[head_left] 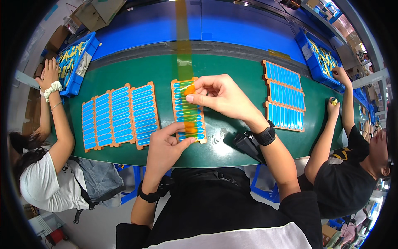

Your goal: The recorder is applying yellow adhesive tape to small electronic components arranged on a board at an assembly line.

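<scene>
A long strip of translucent amber tape [185,68] runs from the far side of the table over a narrow orange rack [200,128] filled with a column of blue cells. At the rack's near end, my left hand [165,143] pinches the tape between thumb and index finger. Farther up, my right hand [224,96] grips the same strip near the rack's far end, its fingertips curled on a folded orange-looking bit. Part of the rack is hidden behind my fingers and the tape.
Four filled orange racks [121,116] stand side by side on the green table [232,70] at left. Three more [285,95] lie at right. Blue bins [78,79] [319,58] sit near the far corners. A black device [248,145] hangs by my right wrist. Co-workers flank me.
</scene>
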Demonstrator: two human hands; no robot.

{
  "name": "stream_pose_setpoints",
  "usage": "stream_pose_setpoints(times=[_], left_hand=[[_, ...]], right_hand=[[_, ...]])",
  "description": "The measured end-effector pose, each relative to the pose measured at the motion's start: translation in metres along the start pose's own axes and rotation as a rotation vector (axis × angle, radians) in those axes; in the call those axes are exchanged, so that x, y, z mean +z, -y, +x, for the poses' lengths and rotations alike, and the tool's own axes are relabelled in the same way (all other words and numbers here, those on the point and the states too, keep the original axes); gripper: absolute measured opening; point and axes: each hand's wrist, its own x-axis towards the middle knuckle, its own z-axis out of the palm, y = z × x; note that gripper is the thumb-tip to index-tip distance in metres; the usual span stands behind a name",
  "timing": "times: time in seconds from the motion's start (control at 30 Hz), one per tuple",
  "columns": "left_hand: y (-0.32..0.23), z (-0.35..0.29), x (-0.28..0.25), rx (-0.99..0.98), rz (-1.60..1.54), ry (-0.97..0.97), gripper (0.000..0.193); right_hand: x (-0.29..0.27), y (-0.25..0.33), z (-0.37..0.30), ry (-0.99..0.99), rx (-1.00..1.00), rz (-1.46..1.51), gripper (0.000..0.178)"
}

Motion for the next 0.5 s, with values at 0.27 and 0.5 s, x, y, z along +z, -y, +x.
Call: stream_pose_setpoints(times=[0.27,0.5], left_hand=[[0.0032,-0.0032,0.0031,-0.04,0.067,-0.03,0.039],[0.0029,-0.005,0.0062,0.058,0.239,-0.11,0.044]], right_hand=[[0.0002,-0.0018,-0.0016,0.0,0.009,0.021,0.021],[-0.0006,-0.0053,-0.0002,-0.004,-0.016,0.032,0.021]])
